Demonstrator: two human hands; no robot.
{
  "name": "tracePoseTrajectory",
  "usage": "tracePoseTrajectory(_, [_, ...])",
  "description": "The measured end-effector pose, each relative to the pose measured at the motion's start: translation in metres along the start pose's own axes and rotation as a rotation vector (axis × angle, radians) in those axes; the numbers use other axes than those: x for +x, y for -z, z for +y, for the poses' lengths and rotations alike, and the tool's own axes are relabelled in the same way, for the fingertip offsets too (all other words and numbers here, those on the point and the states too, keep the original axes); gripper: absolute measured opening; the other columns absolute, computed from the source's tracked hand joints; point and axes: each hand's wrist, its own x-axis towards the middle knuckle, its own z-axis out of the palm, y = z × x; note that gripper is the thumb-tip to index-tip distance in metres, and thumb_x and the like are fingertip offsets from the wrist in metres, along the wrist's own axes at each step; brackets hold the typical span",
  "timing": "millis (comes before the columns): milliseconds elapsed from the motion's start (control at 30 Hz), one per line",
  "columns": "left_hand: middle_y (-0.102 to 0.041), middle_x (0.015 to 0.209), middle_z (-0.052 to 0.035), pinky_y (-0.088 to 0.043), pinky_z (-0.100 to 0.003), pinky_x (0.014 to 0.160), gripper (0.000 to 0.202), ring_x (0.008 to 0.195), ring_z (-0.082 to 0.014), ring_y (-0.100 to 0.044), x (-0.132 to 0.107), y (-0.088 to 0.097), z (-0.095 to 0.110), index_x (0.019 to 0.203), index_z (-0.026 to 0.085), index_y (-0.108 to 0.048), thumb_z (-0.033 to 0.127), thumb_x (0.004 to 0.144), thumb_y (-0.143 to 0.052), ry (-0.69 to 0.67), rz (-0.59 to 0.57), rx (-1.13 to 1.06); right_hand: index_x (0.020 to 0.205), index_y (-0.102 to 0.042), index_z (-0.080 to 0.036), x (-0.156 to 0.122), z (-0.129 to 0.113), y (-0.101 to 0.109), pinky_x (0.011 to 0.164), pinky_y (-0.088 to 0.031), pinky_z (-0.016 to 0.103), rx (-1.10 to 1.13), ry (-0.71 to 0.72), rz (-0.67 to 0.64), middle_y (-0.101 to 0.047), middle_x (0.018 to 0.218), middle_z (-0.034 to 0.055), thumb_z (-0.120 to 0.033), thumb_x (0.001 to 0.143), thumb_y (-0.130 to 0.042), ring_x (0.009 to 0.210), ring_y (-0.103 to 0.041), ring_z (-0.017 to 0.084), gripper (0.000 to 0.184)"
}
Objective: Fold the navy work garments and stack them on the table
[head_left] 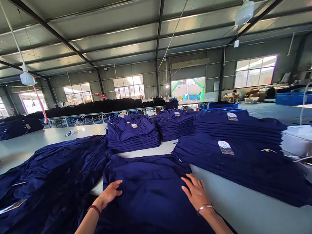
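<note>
A navy blue garment (152,201) lies spread out on the table in front of me; its exact kind is hard to make out. My left hand (110,194) rests at its left edge, fingers stretched toward the cloth. On the opposite edge lies my right hand (195,191), palm down with the fingers spread. Neither hand is gripping anything. To the right, another navy garment with a hang tag (225,147) lies partly over the table. A loose heap of navy garments (60,176) covers the table on my left.
Folded navy stacks stand behind the garment: a left stack (133,139), a middle stack (175,126) and a right stack (227,125). A white container (297,141) is at the right edge. Farther off are blue bins (293,98) and a seated person (235,94).
</note>
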Motion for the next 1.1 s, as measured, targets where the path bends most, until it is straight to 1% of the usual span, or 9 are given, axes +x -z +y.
tracePoseTrajectory(100, [-0.069, 0.125, -0.0085, -0.043, -0.040, 0.108, 0.055, 0.124, -0.0260, -0.058, 0.000, -0.002, 0.004, 0.123, 0.020, -0.066, 0.023, 0.069, -0.062, 0.025, -0.082, -0.122, 0.147, -0.041, -0.041, -0.016, -0.005, -0.004, 0.117, -0.012, 0.064, 0.009, 0.046, -0.188, -0.026, 0.163, 0.0017, -0.059, 0.092, -0.040, 0.151, -0.016, 0.032, 0.058])
tracePoseTrajectory(233, [-0.069, 0.126, -0.0054, -0.046, -0.037, 0.106, 0.064, 0.118, -0.0225, -0.062, 0.007, -0.002, 0.015, 0.134, 0.019, -0.059, 0.017, 0.071, -0.050, -0.018, -0.049, -0.130, 0.150, -0.029, -0.046, -0.029, -0.007, 0.001, 0.116, -0.004, 0.068, 0.003, 0.001, -0.330, -0.012, 0.166, 0.0002, -0.069, 0.088, -0.039, 0.152, -0.005, 0.032, 0.067])
tracePoseTrajectory(333, [-0.064, 0.132, -0.0127, -0.045, -0.041, 0.106, 0.066, 0.125, -0.0261, -0.057, 0.014, -0.011, 0.016, 0.139, 0.013, -0.052, 0.012, 0.074, -0.051, 0.038, 0.111, 0.178, 0.150, -0.031, -0.043, -0.028, -0.012, 0.008, 0.117, -0.003, 0.066, 0.003, 0.001, -0.292, -0.011, 0.166, 0.0019, -0.062, 0.088, -0.044, 0.152, -0.005, 0.031, 0.066])
tracePoseTrajectory(433, [-0.059, 0.137, -0.0170, -0.042, -0.048, 0.106, 0.056, 0.125, -0.0298, -0.056, 0.014, -0.031, 0.014, 0.136, 0.015, -0.054, 0.013, 0.081, -0.051, -0.007, 0.318, 0.550, 0.146, -0.044, -0.037, -0.024, -0.017, 0.012, 0.119, -0.007, 0.062, 0.030, 0.050, -0.161, -0.025, 0.163, 0.0029, -0.051, 0.093, -0.042, 0.151, -0.017, 0.029, 0.056])
tracePoseTrajectory(500, [-0.063, 0.131, -0.0138, -0.044, -0.044, 0.105, 0.042, 0.119, -0.0263, -0.060, 0.010, -0.046, 0.010, 0.128, 0.019, -0.061, 0.018, 0.088, -0.046, -0.160, 0.247, 0.609, 0.139, -0.055, -0.033, -0.022, -0.020, 0.011, 0.121, -0.013, 0.057, 0.066, 0.098, -0.105, -0.040, 0.156, 0.0047, -0.046, 0.095, -0.038, 0.148, -0.028, 0.027, 0.049])
tracePoseTrajectory(600, [-0.062, 0.135, -0.0087, -0.038, -0.043, 0.112, 0.042, 0.128, -0.0250, -0.055, -0.001, -0.066, 0.000, 0.132, 0.027, -0.061, 0.038, 0.094, -0.047, -0.293, -0.048, 0.624, 0.137, -0.057, -0.036, -0.023, -0.020, 0.004, 0.120, -0.015, 0.059, 0.086, 0.096, -0.166, -0.042, 0.155, 0.0040, -0.053, 0.095, -0.036, 0.148, -0.027, 0.030, 0.049])
tracePoseTrajectory(733, [-0.029, 0.161, -0.0041, -0.014, -0.060, 0.119, 0.064, 0.149, -0.0298, -0.022, -0.007, -0.079, -0.017, 0.153, 0.038, -0.030, 0.062, 0.094, -0.040, -0.300, -0.268, 0.779, 0.146, -0.036, -0.050, -0.025, -0.019, -0.007, 0.115, -0.009, 0.071, 0.055, 0.007, -0.335, -0.023, 0.163, -0.0029, -0.069, 0.091, -0.034, 0.151, -0.011, 0.034, 0.059])
tracePoseTrajectory(933, [-0.022, 0.163, -0.0013, -0.011, -0.063, 0.119, 0.063, 0.150, -0.0301, -0.018, 0.009, -0.088, -0.012, 0.153, 0.039, -0.023, 0.059, 0.096, -0.041, -0.245, -0.248, 0.871, 0.147, -0.034, -0.048, -0.015, -0.025, -0.004, 0.117, -0.008, 0.065, 0.004, -0.019, -0.338, -0.018, 0.164, -0.0035, -0.065, 0.093, -0.031, 0.152, -0.009, 0.029, 0.057])
tracePoseTrajectory(1100, [-0.030, 0.161, -0.0021, -0.009, -0.066, 0.118, 0.058, 0.149, -0.0334, -0.021, 0.002, -0.099, -0.016, 0.151, 0.040, -0.031, 0.054, 0.096, -0.044, -0.299, -0.082, 0.910, 0.148, -0.033, -0.045, -0.019, -0.031, 0.013, 0.118, -0.005, 0.064, 0.012, -0.005, -0.359, -0.015, 0.164, -0.0029, -0.066, 0.093, -0.027, 0.152, -0.007, 0.027, 0.059])
